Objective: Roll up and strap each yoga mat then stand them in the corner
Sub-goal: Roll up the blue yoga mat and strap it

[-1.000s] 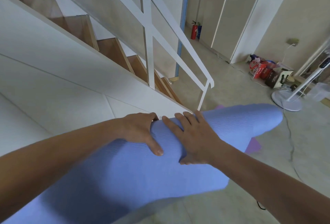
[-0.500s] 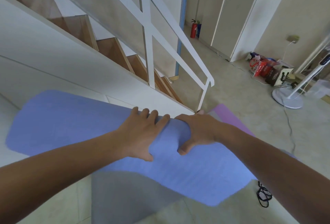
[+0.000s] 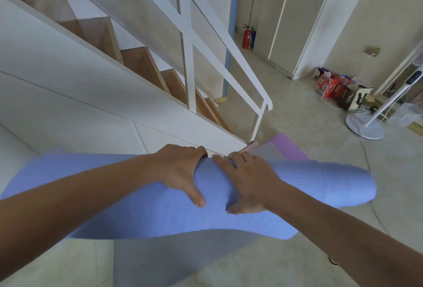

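Note:
A blue yoga mat (image 3: 309, 181) is partly rolled and held up across the middle of the view, its rolled end pointing right and a loose sheet hanging below. My left hand (image 3: 180, 170) grips the roll, fingers curled over its far side and thumb toward me. My right hand (image 3: 247, 179) grips it right beside the left, fingers over the top and thumb underneath. A purple mat (image 3: 288, 147) lies on the floor behind the roll, mostly hidden.
A white staircase side wall (image 3: 91, 108) and handrail (image 3: 231, 57) stand close at left and ahead. A standing fan (image 3: 366, 126), boxes (image 3: 332, 87) and cables sit on the floor at right. A red fire extinguisher (image 3: 246, 37) stands at the far wall.
The mat has swung so its rolled end shows at the right again. Both hands have shifted their grip round the roll, staying side by side at its middle.

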A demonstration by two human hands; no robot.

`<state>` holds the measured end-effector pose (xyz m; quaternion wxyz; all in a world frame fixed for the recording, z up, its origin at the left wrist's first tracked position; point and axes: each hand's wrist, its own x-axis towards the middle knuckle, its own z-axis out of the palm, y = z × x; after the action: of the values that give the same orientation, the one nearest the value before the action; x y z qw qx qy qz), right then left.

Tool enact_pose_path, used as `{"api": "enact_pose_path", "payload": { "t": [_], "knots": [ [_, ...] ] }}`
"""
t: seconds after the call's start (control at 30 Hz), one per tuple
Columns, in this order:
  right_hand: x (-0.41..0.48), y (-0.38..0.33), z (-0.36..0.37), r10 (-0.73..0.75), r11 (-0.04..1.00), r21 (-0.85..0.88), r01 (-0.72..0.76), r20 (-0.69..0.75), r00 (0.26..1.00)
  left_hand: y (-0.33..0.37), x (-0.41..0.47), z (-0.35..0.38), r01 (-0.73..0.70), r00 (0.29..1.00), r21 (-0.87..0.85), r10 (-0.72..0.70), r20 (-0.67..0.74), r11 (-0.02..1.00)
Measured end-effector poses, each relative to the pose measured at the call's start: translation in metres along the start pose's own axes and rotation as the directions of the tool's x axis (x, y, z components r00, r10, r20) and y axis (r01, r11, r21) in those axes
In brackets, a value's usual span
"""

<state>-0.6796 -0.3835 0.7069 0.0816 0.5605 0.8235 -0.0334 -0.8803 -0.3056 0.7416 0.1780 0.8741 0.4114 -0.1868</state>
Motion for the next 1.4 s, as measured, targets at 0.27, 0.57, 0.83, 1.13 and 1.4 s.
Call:
{"api": "enact_pose_path", "payload": {
  "t": [0.27, 0.57, 0.83, 1.13, 1.4],
  "knots": [
    [0.024, 0.020, -0.007, 0.203, 0.876, 0.433, -0.213, 0.070, 0.977, -0.012, -0.006, 0.028, 0.038, 0.838, 0.514, 0.253, -0.484, 0.857],
    [0.057, 0.016, -0.021, 0.428, 0.825, 0.419, -0.379, -0.025, 0.904, -0.041, 0.023, 0.011, 0.288, 0.645, 0.283, 0.034, -0.763, 0.915],
    [0.095, 0.001, -0.029, 0.554, 0.830, 0.357, -0.428, -0.451, 0.700, -0.022, 0.047, -0.022, -0.173, 0.391, -0.705, -0.609, -0.690, 0.688],
    [0.099, -0.004, 0.013, 0.431, 0.902, 0.347, -0.257, -0.669, 0.606, -0.049, 0.034, -0.028, -0.605, 0.659, -0.750, -0.697, -0.283, -0.268],
    [0.135, -0.014, -0.006, 0.225, 0.136, 0.991, -0.010, -0.021, 0.974, -0.065, 0.057, 0.041, -0.633, 0.428, -0.756, -0.739, -0.521, 0.167]
  ]
}}
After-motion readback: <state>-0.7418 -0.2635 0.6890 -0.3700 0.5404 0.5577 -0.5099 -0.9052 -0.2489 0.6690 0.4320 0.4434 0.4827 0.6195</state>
